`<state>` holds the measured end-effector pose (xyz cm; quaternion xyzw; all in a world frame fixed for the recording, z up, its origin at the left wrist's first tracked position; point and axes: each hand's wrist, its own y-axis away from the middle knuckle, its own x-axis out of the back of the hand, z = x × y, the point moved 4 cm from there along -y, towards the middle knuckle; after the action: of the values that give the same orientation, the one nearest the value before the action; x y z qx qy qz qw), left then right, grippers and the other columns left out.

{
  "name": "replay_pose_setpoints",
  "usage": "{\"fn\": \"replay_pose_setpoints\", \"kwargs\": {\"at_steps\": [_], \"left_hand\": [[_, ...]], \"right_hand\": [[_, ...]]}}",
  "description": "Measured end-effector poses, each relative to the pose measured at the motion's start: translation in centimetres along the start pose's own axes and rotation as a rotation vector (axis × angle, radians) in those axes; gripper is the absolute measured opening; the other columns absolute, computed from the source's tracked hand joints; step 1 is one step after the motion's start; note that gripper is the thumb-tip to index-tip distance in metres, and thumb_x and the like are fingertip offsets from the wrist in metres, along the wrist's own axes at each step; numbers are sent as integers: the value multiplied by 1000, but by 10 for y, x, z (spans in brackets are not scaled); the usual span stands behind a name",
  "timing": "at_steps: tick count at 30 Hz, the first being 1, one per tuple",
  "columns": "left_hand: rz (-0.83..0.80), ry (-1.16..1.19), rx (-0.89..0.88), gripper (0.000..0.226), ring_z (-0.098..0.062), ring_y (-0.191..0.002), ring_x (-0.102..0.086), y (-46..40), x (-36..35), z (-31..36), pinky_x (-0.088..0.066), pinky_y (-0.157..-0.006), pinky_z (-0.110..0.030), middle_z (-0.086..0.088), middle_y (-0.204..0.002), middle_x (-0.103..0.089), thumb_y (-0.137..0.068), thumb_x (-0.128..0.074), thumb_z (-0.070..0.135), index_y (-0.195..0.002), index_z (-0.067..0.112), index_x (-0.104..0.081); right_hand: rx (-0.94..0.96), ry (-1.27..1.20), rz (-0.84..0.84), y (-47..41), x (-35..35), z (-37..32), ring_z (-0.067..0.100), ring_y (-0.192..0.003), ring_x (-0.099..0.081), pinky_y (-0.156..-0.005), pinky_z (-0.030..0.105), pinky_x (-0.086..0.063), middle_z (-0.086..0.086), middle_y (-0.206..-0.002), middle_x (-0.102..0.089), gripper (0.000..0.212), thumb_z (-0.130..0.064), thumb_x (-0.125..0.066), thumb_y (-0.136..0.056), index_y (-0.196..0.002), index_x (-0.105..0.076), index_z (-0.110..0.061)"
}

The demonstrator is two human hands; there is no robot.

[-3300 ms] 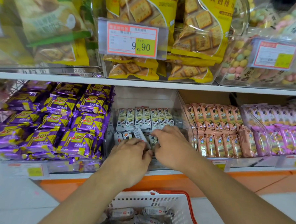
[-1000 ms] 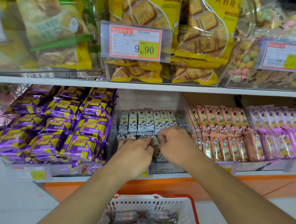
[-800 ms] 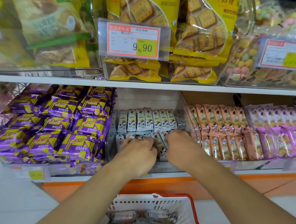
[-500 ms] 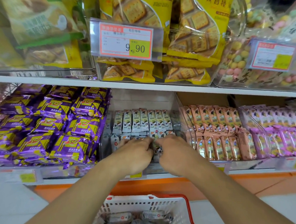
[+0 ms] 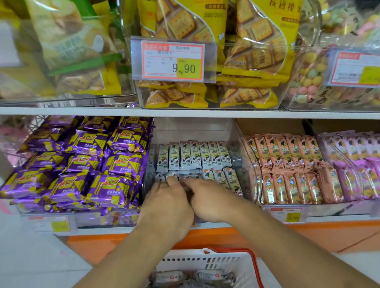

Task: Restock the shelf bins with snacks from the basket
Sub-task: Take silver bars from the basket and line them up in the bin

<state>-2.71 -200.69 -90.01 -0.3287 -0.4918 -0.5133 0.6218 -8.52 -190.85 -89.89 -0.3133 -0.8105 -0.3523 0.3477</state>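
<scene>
1. Tucking small grey foil-wrapped snack packets [image 5: 175,176] into the front row of the clear plastic shelf bin [image 5: 244,163]; more wait in the white plastic basket with red rim [image 5: 241,264] below.
2. Left hand [image 5: 165,200] and right hand [image 5: 206,200] meet over the packets, fingers curled among the wrappers; exact grip cannot be told.
3. Packets look light, crinkly and slippery, their contents likely crushable; pinch by the sealed ends.

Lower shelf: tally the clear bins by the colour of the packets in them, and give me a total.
Purple packets: 1 bin
Grey packets: 1 bin
Orange packets: 1 bin
Pink packets: 1 bin
Total: 4 bins
</scene>
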Motion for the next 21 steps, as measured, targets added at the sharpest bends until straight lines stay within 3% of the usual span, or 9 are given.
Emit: {"fn": "replay_pose_setpoints", "kwargs": {"at_steps": [5, 7, 10, 13, 15, 18, 21], "left_hand": [[-130, 327, 100, 43, -36, -110, -58, -6, 3, -1, -52, -96, -49, -17, -114, -63, -79, -48, 14, -122, 11, -43], [-150, 403, 112, 54, -35, -103, -63, -7, 6, -2, -55, -89, -48, -14, -110, -64, -72, -45, 20, -126, 15, -45], [-124, 534, 107, 52, -28, -98, -66, -8, 9, -2, -54, -78, -37, -8, -109, -67, -81, -50, 13, -132, 22, -48], [-50, 627, 89, 53, -25, -109, -64, -13, 12, -5, -54, -94, -42, -1, -115, -67, -83, -53, 8, -135, 23, -49], [-16, 730, 102, 65, -21, -123, -59, -16, 12, -6, -50, -107, -42, 0, -129, -61, -77, -53, 11, -141, 17, -46], [3, 918, 140, 59, -19, -118, -59, -24, 5, -7, -51, -106, -41, -2, -127, -60, -73, -53, 1, -129, 18, -48], [1, 926, 153, 51, -22, -108, -65, -28, 0, -7, -54, -102, -48, 0, -111, -65, -76, -55, 2, -124, 19, -54]], "right_hand": [[4, -97, -43, -8, 1, 4, 35, -91, -69, -83, 56, -59, 12, -98, -72, 32, -9, -54, -89, -116, -66, -19], [18, -157, -35, -13, -1, 8, 31, -96, -70, -85, 55, -60, 8, -104, -74, 46, -12, -52, -82, -123, -65, -27], [30, -329, 18, -20, -2, 14, 21, -116, -67, -100, 48, -56, -3, -128, -71, 73, -15, -53, -74, -143, -54, -40], [8, -456, 105, -21, 0, 17, 18, -103, -72, -93, 47, -60, -6, -113, -76, 65, -11, -59, -79, -140, -58, -36], [-16, -491, 189, -20, 1, 21, 19, -101, -71, -93, 47, -60, -3, -114, -72, 64, -14, -65, -79, -140, -56, -31], [-10, -444, 298, -15, 6, 27, 18, -100, -65, -91, 41, -59, -5, -110, -61, 62, -21, -78, -79, -136, -56, -30], [23, -342, 318, -11, 9, 32, 16, -83, -61, -79, 35, -58, -4, -94, -58, 54, -13, -83, -82, -129, -61, -25]]}}
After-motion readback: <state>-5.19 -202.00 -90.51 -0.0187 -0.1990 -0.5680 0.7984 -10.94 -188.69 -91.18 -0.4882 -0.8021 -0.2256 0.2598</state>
